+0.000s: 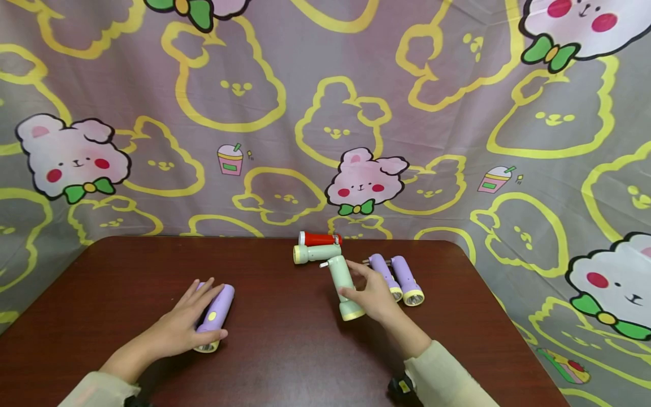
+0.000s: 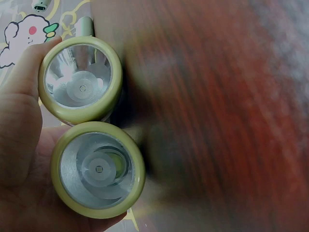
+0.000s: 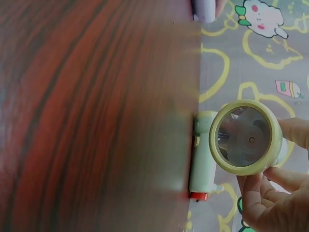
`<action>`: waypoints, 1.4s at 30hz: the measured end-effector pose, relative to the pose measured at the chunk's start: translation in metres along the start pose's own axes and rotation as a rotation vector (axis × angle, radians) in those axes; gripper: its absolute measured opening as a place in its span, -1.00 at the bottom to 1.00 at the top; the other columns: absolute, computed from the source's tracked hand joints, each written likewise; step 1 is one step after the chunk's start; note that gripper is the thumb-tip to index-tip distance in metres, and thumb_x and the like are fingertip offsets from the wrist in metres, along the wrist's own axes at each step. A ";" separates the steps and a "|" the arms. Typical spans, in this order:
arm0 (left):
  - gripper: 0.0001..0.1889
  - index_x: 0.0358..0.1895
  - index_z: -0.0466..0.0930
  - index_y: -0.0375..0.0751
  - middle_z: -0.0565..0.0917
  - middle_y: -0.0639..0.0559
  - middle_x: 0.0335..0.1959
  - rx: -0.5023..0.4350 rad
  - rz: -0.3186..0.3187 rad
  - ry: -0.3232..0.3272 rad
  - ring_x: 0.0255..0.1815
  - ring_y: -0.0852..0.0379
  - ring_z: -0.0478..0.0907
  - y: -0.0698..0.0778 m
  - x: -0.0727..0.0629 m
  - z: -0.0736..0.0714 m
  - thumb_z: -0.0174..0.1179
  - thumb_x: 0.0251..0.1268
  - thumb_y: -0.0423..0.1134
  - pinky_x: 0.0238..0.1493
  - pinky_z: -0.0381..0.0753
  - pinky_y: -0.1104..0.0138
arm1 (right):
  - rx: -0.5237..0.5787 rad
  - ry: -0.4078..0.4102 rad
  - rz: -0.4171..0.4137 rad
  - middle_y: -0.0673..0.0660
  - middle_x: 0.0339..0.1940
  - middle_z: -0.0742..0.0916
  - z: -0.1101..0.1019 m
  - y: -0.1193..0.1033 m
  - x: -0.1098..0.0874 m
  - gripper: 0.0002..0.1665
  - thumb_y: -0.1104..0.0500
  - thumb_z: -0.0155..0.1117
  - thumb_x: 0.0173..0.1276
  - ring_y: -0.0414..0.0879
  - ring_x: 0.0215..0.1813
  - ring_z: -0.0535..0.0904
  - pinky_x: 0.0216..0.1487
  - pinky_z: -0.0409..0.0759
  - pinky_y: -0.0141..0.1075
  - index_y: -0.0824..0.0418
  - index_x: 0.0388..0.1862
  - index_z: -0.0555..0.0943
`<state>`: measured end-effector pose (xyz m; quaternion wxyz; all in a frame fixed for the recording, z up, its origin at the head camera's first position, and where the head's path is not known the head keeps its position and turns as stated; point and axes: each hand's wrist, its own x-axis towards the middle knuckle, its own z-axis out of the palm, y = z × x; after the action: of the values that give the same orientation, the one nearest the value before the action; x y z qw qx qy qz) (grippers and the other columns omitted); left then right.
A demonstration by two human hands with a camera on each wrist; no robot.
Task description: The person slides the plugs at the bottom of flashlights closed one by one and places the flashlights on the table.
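Note:
My left hand (image 1: 178, 328) reaches over two purple flashlights lying side by side on the table. One purple flashlight (image 1: 220, 308) shows its yellow button; the other (image 1: 200, 285) is mostly hidden under the fingers. In the left wrist view the thumb and fingers grip the pair around their yellow-rimmed heads, an upper lens (image 2: 82, 87) and a lower lens (image 2: 99, 169). My right hand (image 1: 376, 297) holds a light green flashlight (image 1: 342, 277) between thumb and fingers, tilted, its yellow-rimmed head toward me and its plug prongs at the far end.
Two more purple flashlights (image 1: 405, 277) lie just right of my right hand. At the back edge, another light green flashlight (image 1: 320, 252) lies before a red flashlight (image 1: 320, 239). A patterned curtain (image 1: 285, 141) hangs behind the dark wooden table (image 1: 274, 350).

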<state>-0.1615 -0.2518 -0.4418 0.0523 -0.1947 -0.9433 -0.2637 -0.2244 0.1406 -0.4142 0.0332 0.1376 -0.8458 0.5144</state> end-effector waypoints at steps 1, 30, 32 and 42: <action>-0.05 0.47 0.25 -0.23 0.17 -0.46 0.50 0.001 0.001 0.000 0.48 -0.59 -0.02 0.000 0.000 0.000 0.45 0.06 0.13 0.06 0.25 -0.54 | 0.007 -0.003 -0.002 0.27 -0.03 0.73 0.001 -0.001 -0.001 -0.27 0.34 0.48 0.12 -0.12 -0.33 0.58 -0.32 0.54 -0.37 0.31 0.33 0.52; -0.14 0.46 0.31 -0.10 0.29 -0.30 0.49 0.098 -0.059 0.041 0.50 -0.44 0.12 0.009 -0.004 -0.003 0.38 0.13 0.19 0.07 0.18 -0.58 | 0.035 -0.025 -0.076 0.28 -0.06 0.68 0.022 -0.021 -0.015 -0.25 0.33 0.51 0.09 -0.09 -0.31 0.60 -0.28 0.57 -0.36 0.32 0.32 0.52; -0.18 0.43 0.33 -0.13 0.33 -0.31 0.47 0.095 -0.034 0.078 0.47 -0.46 0.17 0.009 -0.004 -0.004 0.38 0.15 0.14 0.06 0.22 -0.56 | 0.042 -0.029 -0.087 0.29 -0.06 0.68 0.023 -0.022 -0.015 -0.25 0.34 0.51 0.09 -0.08 -0.31 0.61 -0.28 0.59 -0.33 0.32 0.32 0.52; -0.32 0.43 0.33 -0.11 0.38 -0.26 0.43 -0.028 0.033 0.199 0.48 -0.39 0.19 0.025 0.004 -0.006 0.33 0.29 -0.03 0.22 0.32 -0.33 | 0.072 -0.017 -0.099 0.30 -0.04 0.68 0.030 -0.028 -0.018 -0.24 0.36 0.50 0.07 -0.06 -0.29 0.61 -0.28 0.58 -0.39 0.30 0.32 0.52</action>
<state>-0.1552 -0.2339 -0.4238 0.1473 -0.1840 -0.9263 -0.2939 -0.1971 0.1056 -0.4082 0.0464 0.1846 -0.8193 0.5409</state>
